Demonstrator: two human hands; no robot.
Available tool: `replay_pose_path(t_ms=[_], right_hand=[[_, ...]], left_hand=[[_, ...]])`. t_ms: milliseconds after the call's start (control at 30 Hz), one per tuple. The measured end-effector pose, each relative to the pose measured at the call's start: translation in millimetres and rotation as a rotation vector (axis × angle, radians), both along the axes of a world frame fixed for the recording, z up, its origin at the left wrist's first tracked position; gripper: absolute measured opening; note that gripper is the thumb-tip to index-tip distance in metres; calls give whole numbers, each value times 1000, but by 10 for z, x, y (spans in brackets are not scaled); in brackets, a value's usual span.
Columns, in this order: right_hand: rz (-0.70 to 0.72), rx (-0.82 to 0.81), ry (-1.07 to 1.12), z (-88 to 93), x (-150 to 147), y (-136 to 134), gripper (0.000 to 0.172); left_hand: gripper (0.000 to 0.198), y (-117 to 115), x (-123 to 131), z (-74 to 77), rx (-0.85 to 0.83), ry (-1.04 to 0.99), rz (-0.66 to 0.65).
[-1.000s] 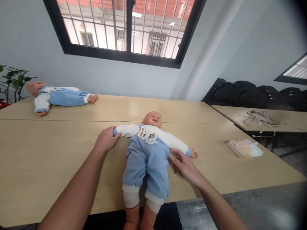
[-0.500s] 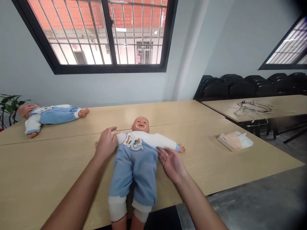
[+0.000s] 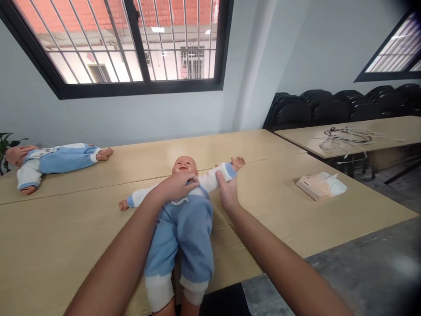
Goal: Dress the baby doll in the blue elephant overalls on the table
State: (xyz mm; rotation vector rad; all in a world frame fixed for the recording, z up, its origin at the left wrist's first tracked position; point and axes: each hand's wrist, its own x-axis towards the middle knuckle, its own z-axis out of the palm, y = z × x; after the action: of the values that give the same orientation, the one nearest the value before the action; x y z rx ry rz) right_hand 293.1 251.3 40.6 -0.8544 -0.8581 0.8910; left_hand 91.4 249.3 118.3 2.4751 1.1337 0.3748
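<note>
A baby doll [image 3: 194,219] lies on its back on the table, its head away from me and its legs toward me. It wears a blue outfit with white sleeves and blue cuffs. My left hand [image 3: 179,186] reaches over the doll's chest, thumb and fingers closing on the cloth near the shoulder and covering most of the chest patch. With my right hand [image 3: 228,188] I grip the doll's sleeved arm [image 3: 212,179] on the right, thumb on top; that arm is raised off the table. The doll's other arm [image 3: 138,197] rests stretched out to the left.
A second doll [image 3: 66,159] in like clothes lies at the back left of the table [image 3: 82,237]. An open tissue pack [image 3: 320,185] sits on the right. Tangled cables [image 3: 348,136] lie on another table, with black chairs [image 3: 296,112] stacked behind.
My left hand has moved right, from beside the doll's arm onto its chest. My right hand has gone from lying open beside the doll to gripping its arm, which is now lifted.
</note>
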Motion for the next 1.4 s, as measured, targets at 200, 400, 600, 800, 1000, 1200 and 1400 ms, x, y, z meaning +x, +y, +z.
replay_pose_path(t_ms=[200, 400, 600, 800, 1000, 1200, 1400], right_hand=[[5, 103, -331, 2, -5, 194, 61], [77, 185, -421, -59, 128, 120, 73], [126, 304, -582, 52, 200, 64, 64], [298, 351, -1050, 77, 281, 62, 65], [407, 312, -1232, 92, 209, -25, 51], [591, 320, -929, 84, 159, -66, 31], [479, 318, -987, 61, 133, -62, 32]], left_hand=[[29, 46, -108, 22, -58, -93, 24], [25, 70, -272, 25, 72, -37, 70], [14, 78, -225, 38, 367, -171, -62], [14, 31, -177, 81, 563, -222, -193], [18, 62, -106, 0, 628, -187, -157], [23, 158, -95, -124, 517, -150, -144], [19, 165, -211, -75, 374, -97, -154]])
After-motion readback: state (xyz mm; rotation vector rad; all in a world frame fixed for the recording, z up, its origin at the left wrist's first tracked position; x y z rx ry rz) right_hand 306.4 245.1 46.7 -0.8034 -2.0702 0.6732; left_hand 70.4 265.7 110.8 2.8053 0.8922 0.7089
